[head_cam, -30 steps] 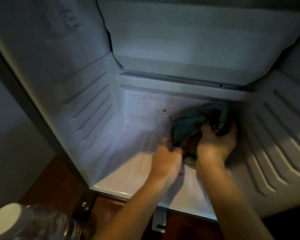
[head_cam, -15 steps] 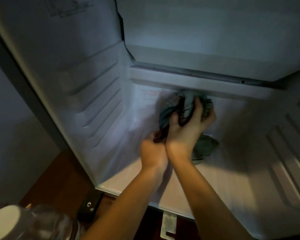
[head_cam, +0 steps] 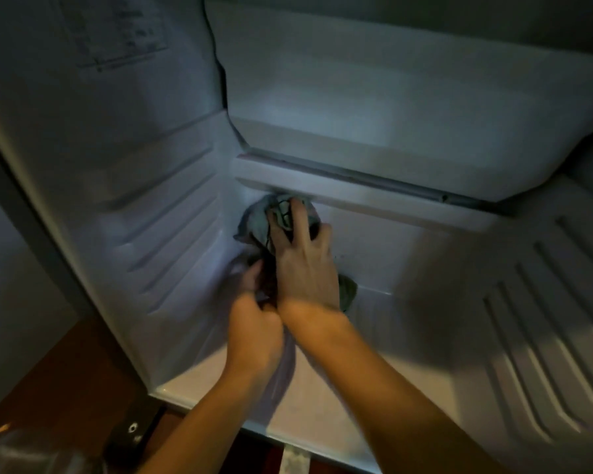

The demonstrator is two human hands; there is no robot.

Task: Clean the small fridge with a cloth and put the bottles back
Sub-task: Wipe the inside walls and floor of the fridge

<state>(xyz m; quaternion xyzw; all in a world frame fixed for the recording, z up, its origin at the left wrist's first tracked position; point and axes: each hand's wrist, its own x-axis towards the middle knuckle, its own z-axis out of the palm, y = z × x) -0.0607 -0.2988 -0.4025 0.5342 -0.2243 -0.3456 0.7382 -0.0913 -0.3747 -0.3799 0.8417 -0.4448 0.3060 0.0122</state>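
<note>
I log the right hand [head_cam: 303, 265] grip spread flat, pressing the cloth [head_cam: 257, 224] just below the freezer ledge [head_cam: 374, 196]; left hand [head_cam: 254, 336] grip blurred, cannot tell; loosely bunched cloth could slip, missing grime.

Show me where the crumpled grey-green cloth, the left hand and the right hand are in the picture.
crumpled grey-green cloth [head_cam: 254, 222]: head view, its bunched left part.
left hand [head_cam: 254, 336]: head view, back of the hand.
right hand [head_cam: 303, 268]: head view, back of the hand.
</note>
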